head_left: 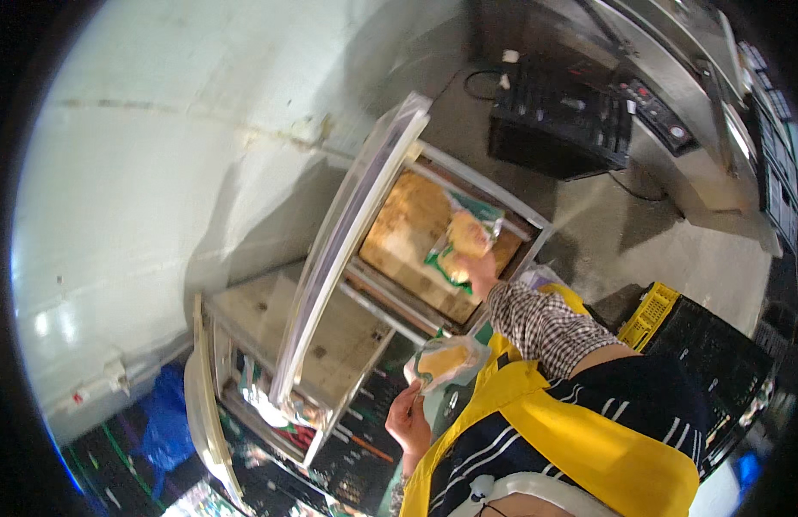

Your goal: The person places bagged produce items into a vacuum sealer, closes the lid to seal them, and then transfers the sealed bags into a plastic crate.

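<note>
My left hand (408, 422) pinches the edge of a clear plastic bag (451, 360) with pale yellow contents, held in front of the yellow apron. My right hand (478, 271) reaches into an open chamber and grips the near end of a second clear bag (472, 233), which has green printed edges and yellowish food inside. Beneath that bag lies a stained tan plate (403, 215), framed by a metal rim. The chamber's long pale lid (352, 233) stands raised on the left. What exactly the bags contain is too blurred to tell.
Left and nearer, a second lidded unit (211, 422) holds several packages. A black box (558, 125) with a cable stands on the floor beyond. Yellow (649, 316) and black (709, 362) crates are at right. A blue plastic sheet (165, 414) lies by the pale wall (175, 172).
</note>
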